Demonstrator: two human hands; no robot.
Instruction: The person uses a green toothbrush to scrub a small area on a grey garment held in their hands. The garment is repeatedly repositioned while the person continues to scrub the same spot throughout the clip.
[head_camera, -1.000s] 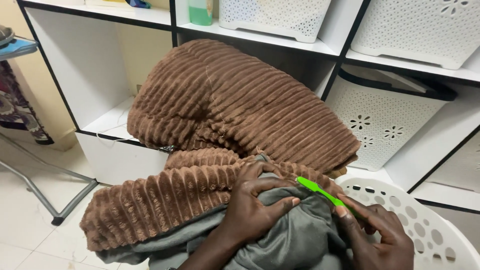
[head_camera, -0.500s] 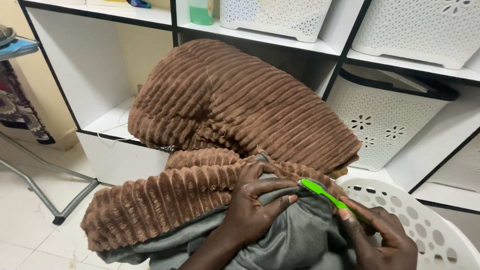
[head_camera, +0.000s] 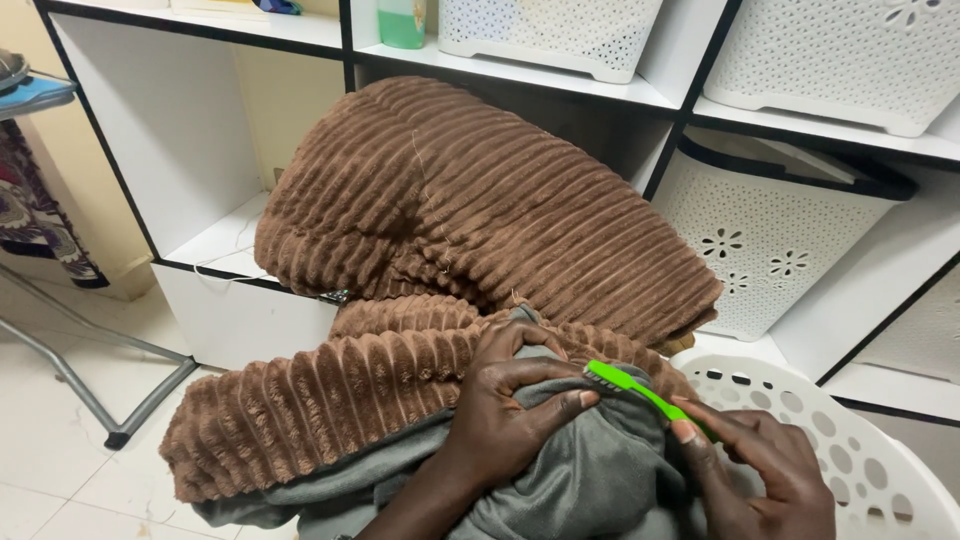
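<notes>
Fingers of the left hand (head_camera: 505, 420) are clamped on bunched grey fabric (head_camera: 590, 480); a green brush (head_camera: 640, 390) is gripped by the right hand (head_camera: 760, 470), bristles touching the cloth, brushing apparently unfinished.

one head-worn camera looks steeply down and forward from close above the hands, which sit at 6 o'clock. the white shelf unit (head_camera: 690, 95) fills 12 o'clock, floor tiles (head_camera: 50, 470) lie at 8 o'clock.

Left hand (head_camera: 505, 415) clenched, right hand (head_camera: 765, 470) pinching.
</notes>
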